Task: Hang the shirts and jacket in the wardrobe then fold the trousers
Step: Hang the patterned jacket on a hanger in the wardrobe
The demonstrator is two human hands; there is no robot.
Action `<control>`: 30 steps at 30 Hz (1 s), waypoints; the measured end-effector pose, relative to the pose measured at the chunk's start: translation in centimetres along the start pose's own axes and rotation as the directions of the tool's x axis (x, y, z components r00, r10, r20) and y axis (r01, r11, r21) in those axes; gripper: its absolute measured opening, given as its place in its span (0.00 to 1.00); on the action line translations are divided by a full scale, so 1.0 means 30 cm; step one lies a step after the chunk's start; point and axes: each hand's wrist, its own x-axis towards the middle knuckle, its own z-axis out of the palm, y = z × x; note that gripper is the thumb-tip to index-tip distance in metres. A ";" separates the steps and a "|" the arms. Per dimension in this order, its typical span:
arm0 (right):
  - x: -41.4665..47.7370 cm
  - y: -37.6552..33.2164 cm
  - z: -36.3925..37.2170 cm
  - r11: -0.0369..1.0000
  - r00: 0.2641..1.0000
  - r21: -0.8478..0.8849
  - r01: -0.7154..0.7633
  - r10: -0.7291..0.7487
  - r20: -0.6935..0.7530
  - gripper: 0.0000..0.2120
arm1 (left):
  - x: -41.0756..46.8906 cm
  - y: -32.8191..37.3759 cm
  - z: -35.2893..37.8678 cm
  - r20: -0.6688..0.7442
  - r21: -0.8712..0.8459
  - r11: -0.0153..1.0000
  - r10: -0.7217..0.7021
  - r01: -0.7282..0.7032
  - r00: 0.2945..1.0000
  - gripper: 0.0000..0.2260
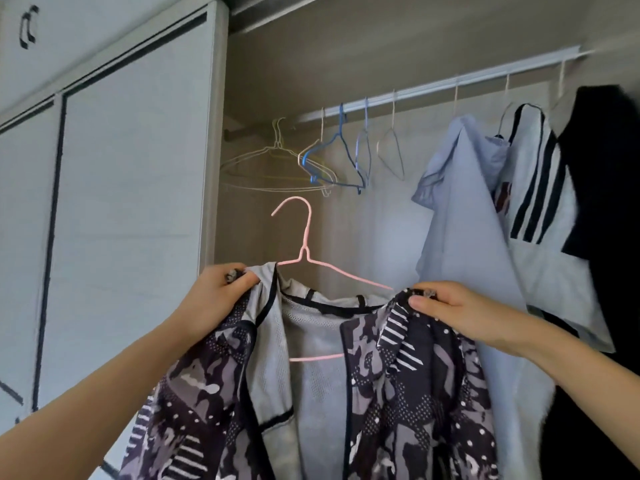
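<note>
Both hands are up in front of the open wardrobe, holding the jacket [408, 386] by its shoulders. The left hand [216, 297] is closed on the patterned cloth at the jacket's 10 o'clock corner, and the right hand [460, 313] pinches the other shoulder at 2 o'clock, thumb on top. The jacket hangs open between them, grey mesh lining showing down the middle, its lower part running off the bottom edge of the view. A pink hanger [304, 251] sits inside it: the left arm is tucked under the collar, the right arm is bare and touches the cloth by the right thumb, and the hook stands free, well below the rail [433, 90]. From the hook, the rail lies toward 1 o'clock. On the rail's left stretch hang empty hangers [311, 161], white, yellow and blue, bunched loosely with gaps between them. Open space lies directly above the pink hook, under those hangers. Toward 3 o'clock hang a pale blue shirt [464, 216], a white striped shirt [540, 188] and a black garment [602, 174], packed close together. At 9 o'clock the sliding door [131, 202] stands with its edge just beside the left hand.
</note>
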 end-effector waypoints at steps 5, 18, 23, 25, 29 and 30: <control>-0.018 -0.045 -0.091 0.991 0.997 -0.134 -0.018 0.007 -0.081 0.15 | 0.106 0.069 0.096 0.066 -0.064 0.994 0.090 -0.086 0.994 0.18; -0.096 -0.168 -0.281 0.953 0.850 -0.082 -0.291 0.219 -0.479 0.23 | 0.315 0.085 0.296 -0.003 0.150 0.965 0.216 -0.214 0.976 0.06; -0.090 -0.247 -0.308 0.933 0.759 -0.003 -0.360 0.291 -0.583 0.24 | 0.333 0.132 0.389 0.068 -0.084 0.996 0.013 -0.007 0.998 0.23; -0.086 -0.269 -0.308 0.925 0.718 0.093 -0.369 0.347 -0.603 0.22 | 0.326 0.160 0.423 0.127 -0.180 0.977 -0.091 0.113 0.988 0.27; -0.054 -0.324 -0.270 0.929 0.697 0.198 -0.312 0.366 -0.617 0.15 | 0.329 0.264 0.471 0.223 -0.521 0.813 -0.164 0.260 0.961 0.25; -0.043 -0.332 -0.257 0.935 0.699 0.186 -0.302 0.350 -0.624 0.15 | 0.330 0.299 0.484 0.243 -0.559 0.793 -0.124 0.244 0.962 0.24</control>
